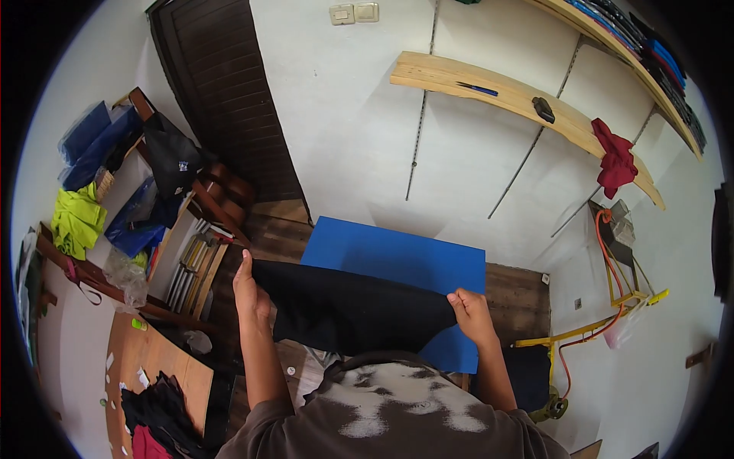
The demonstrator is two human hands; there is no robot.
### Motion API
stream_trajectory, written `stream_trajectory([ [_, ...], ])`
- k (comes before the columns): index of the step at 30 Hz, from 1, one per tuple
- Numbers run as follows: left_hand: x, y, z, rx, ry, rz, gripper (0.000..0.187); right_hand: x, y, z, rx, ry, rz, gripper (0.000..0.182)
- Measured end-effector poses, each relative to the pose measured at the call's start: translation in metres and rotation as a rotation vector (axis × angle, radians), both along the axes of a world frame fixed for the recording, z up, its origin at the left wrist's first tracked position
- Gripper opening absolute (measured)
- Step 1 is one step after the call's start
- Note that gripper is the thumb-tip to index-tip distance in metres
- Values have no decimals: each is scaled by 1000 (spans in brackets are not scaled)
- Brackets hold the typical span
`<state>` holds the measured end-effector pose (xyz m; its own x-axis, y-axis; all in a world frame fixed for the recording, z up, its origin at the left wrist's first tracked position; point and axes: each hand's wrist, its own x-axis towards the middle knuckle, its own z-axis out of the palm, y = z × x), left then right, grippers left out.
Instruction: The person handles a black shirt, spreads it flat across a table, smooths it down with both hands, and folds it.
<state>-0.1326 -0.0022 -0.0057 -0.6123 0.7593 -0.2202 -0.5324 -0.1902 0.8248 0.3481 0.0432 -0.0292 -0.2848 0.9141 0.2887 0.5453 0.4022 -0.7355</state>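
A piece of black cloth [352, 306] is stretched sideways in front of my chest, held up over the near part of a blue tabletop [390, 249]. My left hand [251, 293] grips its left end, thumb pointing up along the edge. At the other end, my right hand [472, 314] is closed on the cloth's upper right corner, thumb on top. Between the two hands the upper edge runs nearly straight, while the lower part hangs in soft folds. The cloth covers part of the blue surface.
A wooden shelf [489, 96] on the wall carries scissors [478, 89], a dark small object [544, 109] and a red cloth [613, 159]. Dark garments [164, 409] lie on a wooden table [191, 367] at lower left. A rack with bags and books stands left, near a dark door [222, 92].
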Motion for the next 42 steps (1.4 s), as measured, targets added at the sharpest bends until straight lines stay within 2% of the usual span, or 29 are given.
stream_trajectory([
  [2, 5, 5, 7, -2, -37, -36, 60, 2, 0, 3, -5, 25, -5, 32],
  [4, 14, 7, 16, -10, -2, 44, 42, 5, -1, 4, -19, 44, 10, 30],
  [8, 3, 19, 6, -7, 5, 79, 43, 5, -2, 13, -79, 120, 74, 24],
  [14, 4, 23, 19, -22, 49, 62, 44, 12, 3, 14, -152, 70, 65, 24],
  [16, 8, 26, 24, -26, 135, 98, 33, 14, 5, 13, -149, 49, 41, 24],
  [20, 6, 31, 24, 12, 124, 6, 27, 20, 10, 16, -63, 64, -41, 25],
  [24, 10, 50, 8, 106, 410, -68, 34, 36, 22, -2, 24, 62, -139, 26],
  [26, 24, 49, 18, 117, 524, -161, 35, 40, 26, -14, 157, 70, -254, 23],
  [27, 34, 48, 23, 202, 596, -222, 32, 45, 31, -26, 192, 25, -281, 25],
  [28, 48, 47, 28, 226, 686, -277, 28, 48, 35, -43, 189, 23, -281, 25],
  [30, 58, 48, 13, 210, 916, -480, 20, 56, 40, -99, -32, 0, -521, 31],
  [31, 72, 45, 11, 243, 1027, -575, 20, 62, 44, -148, 259, -180, -589, 33],
  [33, 102, 38, 5, 149, 1136, -736, 25, 36, 24, -161, 414, -404, -684, 40],
  [35, 130, 29, -19, 170, 1149, -716, 27, 2, 6, -136, -269, -273, -327, 50],
  [37, 156, 18, -40, 159, 1143, -698, 26, -28, 3, -130, -924, 243, 146, 65],
  [39, 169, 15, -47, 117, 1108, -728, 25, -59, -5, -77, -1233, 470, 221, 64],
  [40, 172, 15, -49, 160, 1167, -741, 21, -72, -2, -75, -1235, 470, 218, 64],
  [42, 175, 12, -51, 196, 1225, -758, 18, -89, 0, -77, -1127, 639, 216, 55],
])
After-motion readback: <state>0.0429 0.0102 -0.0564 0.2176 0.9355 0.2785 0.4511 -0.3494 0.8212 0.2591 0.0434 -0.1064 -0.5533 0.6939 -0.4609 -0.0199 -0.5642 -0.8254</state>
